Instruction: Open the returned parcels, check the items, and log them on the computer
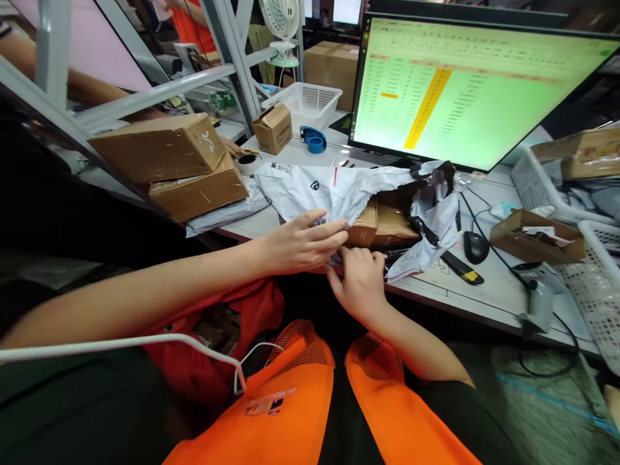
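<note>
A torn white-and-grey plastic mailing bag lies at the desk's front edge, ripped open on its right side. Brown cardboard boxes show through the tear. My left hand grips the bag's near side, its fingers reaching across the gathered plastic and its thumb hidden. Close beside it, my right hand has its fingers curled over the bag's lower front edge, below the boxes. The fingertips of my right hand are partly hidden.
Two stacked cartons stand left beside a metal frame. Behind are a small box, a blue tape dispenser and a monitor. To the right lie a utility knife, mouse, open carton and scanner.
</note>
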Demonstrator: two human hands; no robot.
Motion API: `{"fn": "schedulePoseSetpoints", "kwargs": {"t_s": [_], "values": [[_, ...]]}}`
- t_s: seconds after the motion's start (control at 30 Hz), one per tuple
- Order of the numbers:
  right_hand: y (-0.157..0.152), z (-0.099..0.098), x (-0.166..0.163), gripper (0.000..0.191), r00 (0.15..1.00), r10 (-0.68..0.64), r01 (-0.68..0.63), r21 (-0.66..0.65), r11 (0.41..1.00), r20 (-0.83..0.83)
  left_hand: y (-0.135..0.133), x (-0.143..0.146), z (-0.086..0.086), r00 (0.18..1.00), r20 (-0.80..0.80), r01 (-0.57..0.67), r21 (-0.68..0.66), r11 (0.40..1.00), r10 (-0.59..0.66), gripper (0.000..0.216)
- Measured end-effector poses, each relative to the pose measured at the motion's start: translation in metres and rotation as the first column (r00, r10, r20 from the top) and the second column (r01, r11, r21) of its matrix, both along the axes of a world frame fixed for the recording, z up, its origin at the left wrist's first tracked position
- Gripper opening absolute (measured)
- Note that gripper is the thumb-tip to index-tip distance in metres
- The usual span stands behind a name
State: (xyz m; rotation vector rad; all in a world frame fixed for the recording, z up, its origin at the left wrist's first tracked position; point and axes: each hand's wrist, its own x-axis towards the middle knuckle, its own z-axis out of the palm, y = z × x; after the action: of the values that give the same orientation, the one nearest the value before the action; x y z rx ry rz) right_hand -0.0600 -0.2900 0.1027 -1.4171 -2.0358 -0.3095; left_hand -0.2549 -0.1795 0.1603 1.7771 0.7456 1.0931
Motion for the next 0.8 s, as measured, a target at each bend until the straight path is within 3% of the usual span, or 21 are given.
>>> {"fn": "schedulePoseSetpoints", "kwargs": {"t_s": [0.13,0.2,0.27,0.33,0.37,0.5,0.6,0.7,0.8], "values": [[0.01,-0.001,-0.011,0.028,0.995,0.074,-0.08,-0.079,0.994,-0.069,0.002,0.004,0.021,0.968,-0.118,0.223,-0.018,0.975,-0.224,0.028],[0.01,0.001,-0.005,0.032,0.984,0.155,-0.164,-0.103,0.981,-0.09,0.005,0.0,0.03,0.926,-0.231,0.319,0.057,0.946,-0.299,0.026],[0.009,0.001,0.006,0.037,0.964,0.251,-0.258,-0.097,0.961,-0.084,0.01,-0.012,0.034,0.81,-0.475,0.488,0.219,0.845,-0.344,0.021],[0.006,-0.005,0.019,0.041,0.934,0.349,-0.354,-0.066,0.933,-0.074,0.017,-0.034,0.031,0.709,-0.672,0.6,0.418,0.682,-0.213,0.017],[0.003,-0.01,0.025,0.042,0.917,0.392,-0.396,-0.049,0.917,-0.068,0.021,-0.048,0.027,0.708,-0.701,0.595,0.524,0.609,-0.088,0.018],[-0.014,-0.037,0.043,0.04,0.894,0.447,-0.447,0.01,0.895,-0.045,0.033,-0.112,-0.006,0.793,-0.416,0.267,0.894,0.359,0.446,0.039],[-0.031,-0.055,0.054,0.038,0.898,0.438,-0.438,0.008,0.899,-0.043,0.042,-0.144,-0.035,0.703,-0.194,0.009,0.964,0.265,0.684,0.042],[-0.047,-0.067,0.069,0.038,0.906,0.423,-0.423,-0.014,0.906,-0.019,0.056,-0.147,-0.05,0.626,-0.121,-0.17,0.943,0.286,0.771,0.042],[-0.055,-0.07,0.085,0.037,0.927,0.375,-0.375,-0.024,0.927,0.019,0.075,-0.126,-0.047,0.614,-0.174,-0.315,0.84,0.441,0.77,0.041]]}}
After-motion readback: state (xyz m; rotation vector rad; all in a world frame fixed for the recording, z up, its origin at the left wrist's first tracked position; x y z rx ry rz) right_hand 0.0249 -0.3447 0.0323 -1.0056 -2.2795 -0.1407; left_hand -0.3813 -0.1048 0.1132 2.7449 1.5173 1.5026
